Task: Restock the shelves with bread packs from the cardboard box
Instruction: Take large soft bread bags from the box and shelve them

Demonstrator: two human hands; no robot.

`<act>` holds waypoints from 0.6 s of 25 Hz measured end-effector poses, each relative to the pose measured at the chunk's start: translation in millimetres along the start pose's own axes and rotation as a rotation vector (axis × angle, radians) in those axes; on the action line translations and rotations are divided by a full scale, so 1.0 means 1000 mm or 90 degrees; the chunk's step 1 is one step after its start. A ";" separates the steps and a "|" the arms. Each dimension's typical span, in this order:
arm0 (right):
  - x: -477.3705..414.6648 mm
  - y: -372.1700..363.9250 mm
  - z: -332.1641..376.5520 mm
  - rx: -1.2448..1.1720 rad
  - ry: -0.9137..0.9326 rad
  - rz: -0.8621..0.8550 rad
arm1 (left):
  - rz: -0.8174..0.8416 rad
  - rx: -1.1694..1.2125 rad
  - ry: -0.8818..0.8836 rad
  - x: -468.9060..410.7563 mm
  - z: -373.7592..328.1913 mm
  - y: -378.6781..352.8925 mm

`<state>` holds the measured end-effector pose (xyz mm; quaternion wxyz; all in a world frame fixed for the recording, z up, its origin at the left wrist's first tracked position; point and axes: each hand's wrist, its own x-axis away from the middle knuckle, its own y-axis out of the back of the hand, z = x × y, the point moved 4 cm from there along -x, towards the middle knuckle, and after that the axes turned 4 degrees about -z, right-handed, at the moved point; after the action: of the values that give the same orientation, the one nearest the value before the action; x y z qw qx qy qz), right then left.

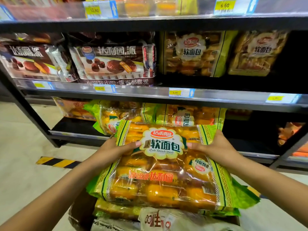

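So the bread pack [160, 144] is sitting dead centre of the frame, a clear bag with green edges and golden rolls inside, and both hands are gripping it. The left hand [115, 150] is pinching its left edge, thumb lying on the printed front, and the right hand [215, 147] is doing the same on the right edge, so both are closed around the one pack. It's hovering above more of the same packs piled in the cardboard box [80, 212] at the bottom of the frame, only a brown corner of which is showing.

Just behind it, the bottom shelf [75, 129] is already holding a few matching packs [183, 117], lying sideways. To the right that shelf is looking dark and mostly bare.

I'd say the job is partway done: some stocked, several packs waiting in the box, and this one not yet placed.
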<state>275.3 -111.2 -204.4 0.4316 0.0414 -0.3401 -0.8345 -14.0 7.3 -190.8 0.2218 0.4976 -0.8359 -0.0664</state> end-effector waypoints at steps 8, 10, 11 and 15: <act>0.008 0.037 0.034 -0.043 0.154 -0.140 | 0.005 0.048 -0.110 0.015 -0.019 0.012; 0.006 0.051 0.042 -0.087 0.187 -0.165 | 0.032 0.096 -0.137 0.017 -0.026 0.013; 0.005 0.057 0.046 -0.104 0.198 -0.177 | 0.030 0.119 -0.143 0.016 -0.029 0.012; 0.007 0.068 0.063 -0.178 0.252 -0.207 | -0.035 0.254 -0.149 -0.003 -0.033 0.013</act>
<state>295.0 -110.3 -113.9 0.3520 0.1974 -0.1198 -0.9071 -9.2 19.8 -157.7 0.0188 0.5429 -0.8388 0.0373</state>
